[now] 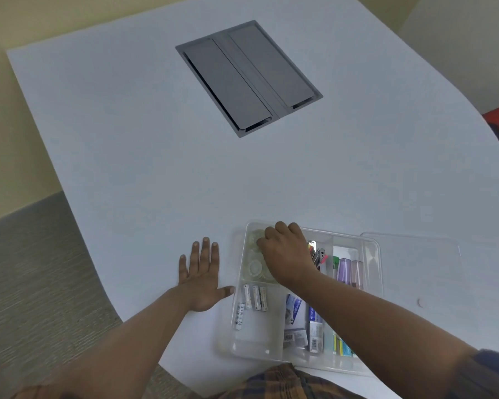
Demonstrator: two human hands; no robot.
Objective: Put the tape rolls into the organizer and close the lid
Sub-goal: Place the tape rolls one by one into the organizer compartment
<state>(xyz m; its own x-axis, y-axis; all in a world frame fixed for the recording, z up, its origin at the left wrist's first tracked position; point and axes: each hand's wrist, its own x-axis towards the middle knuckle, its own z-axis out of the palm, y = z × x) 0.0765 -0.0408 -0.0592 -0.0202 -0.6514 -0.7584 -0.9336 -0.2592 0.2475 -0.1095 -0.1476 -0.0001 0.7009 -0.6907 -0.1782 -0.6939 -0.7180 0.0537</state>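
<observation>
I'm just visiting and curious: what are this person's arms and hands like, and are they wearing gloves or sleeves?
No gloves: the left hand and right hand are bare, with no rings, watch or bracelet visible. Both forearms are uncovered too. A dark blue sleeve, pushed up, shows on the right arm at the picture's edge. A brown and dark plaid garment appears at the bottom.

No legible wording. Loose battery in near-left compartment of clear organizer bears small printed symbols, too blurred to identify. Barcodes on packets in near-middle compartment; digits unreadable. Blue packaging lettering blurred.
</observation>
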